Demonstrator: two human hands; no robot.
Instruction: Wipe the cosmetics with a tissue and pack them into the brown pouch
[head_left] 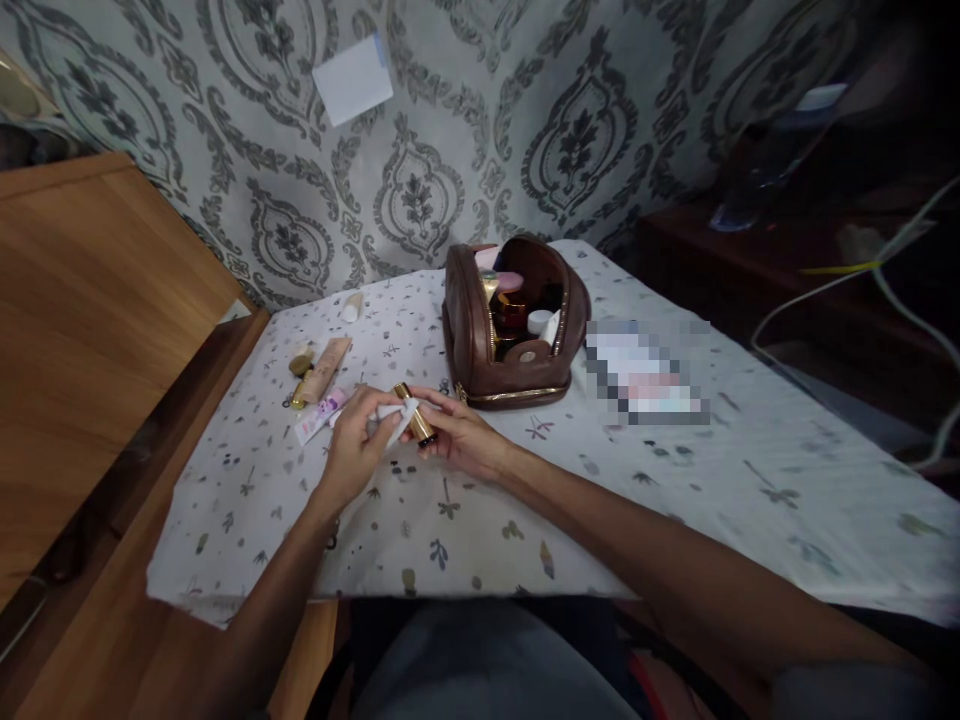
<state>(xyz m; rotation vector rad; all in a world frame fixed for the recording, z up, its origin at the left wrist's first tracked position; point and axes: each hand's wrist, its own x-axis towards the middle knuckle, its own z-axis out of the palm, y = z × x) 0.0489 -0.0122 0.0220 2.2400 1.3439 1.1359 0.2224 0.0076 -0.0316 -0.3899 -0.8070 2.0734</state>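
Note:
Near the middle of the cloth-covered table, my right hand (469, 437) is closed round a gold cylindrical container (420, 424) with dark ends. My left hand (355, 440) pinches a white wipe or tissue (390, 417) that touches the container's side. To the right of my hands stands a brown cosmetic bag (472, 345), unzipped, with jars and tubes inside. Left of my hands lie a pink and white tube (319, 418), a beige tube (328, 369) and small gold-coloured items (301, 392).
A small white tube (352, 307) lies at the back of the table (480, 560). Right of the bag is a pixelated flat object (645, 372). A wooden cabinet (97, 330) stands at left; a clear bottle (776, 160) and cables (832, 285) are at right.

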